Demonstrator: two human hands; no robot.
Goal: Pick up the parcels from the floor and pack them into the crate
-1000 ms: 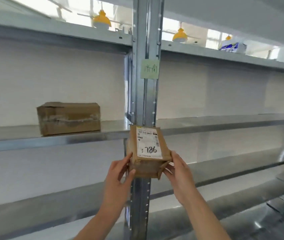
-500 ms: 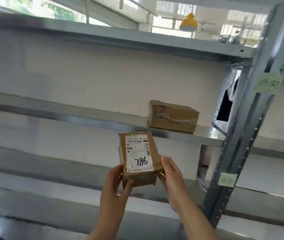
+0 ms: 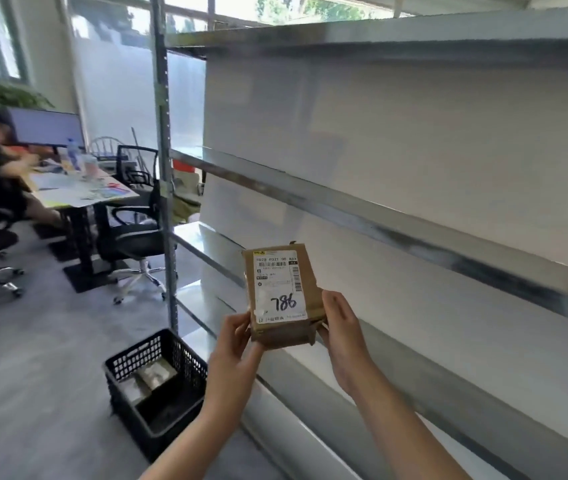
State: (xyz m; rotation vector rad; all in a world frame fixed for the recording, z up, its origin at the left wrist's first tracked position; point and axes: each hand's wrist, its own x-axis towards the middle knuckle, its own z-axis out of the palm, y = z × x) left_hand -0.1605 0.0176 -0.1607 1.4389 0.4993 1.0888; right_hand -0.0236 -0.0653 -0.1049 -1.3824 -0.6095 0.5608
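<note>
Fingers [image 3: 238, 323] of our left hand [image 3: 234, 362] and right hand [image 3: 341, 337] pinch the parcel [image 3: 281, 289] by its lower sides, up beside the shelf [image 3: 379, 218], and we reckon it light, stiff, safest held there.

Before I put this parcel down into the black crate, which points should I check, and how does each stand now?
1. Grip: left hand and right hand both hold the parcel at its lower end: ok.
2. The label marked 786 faces the camera: ok.
3. The crate stands on the floor, below-left of the hands: ok.
4. Room in crate: grey packets fill one part, the rest looks free: ok.
5. Way down to the crate: nothing seen between: ok.
6. Parcel's back undamaged: cannot tell.
</note>
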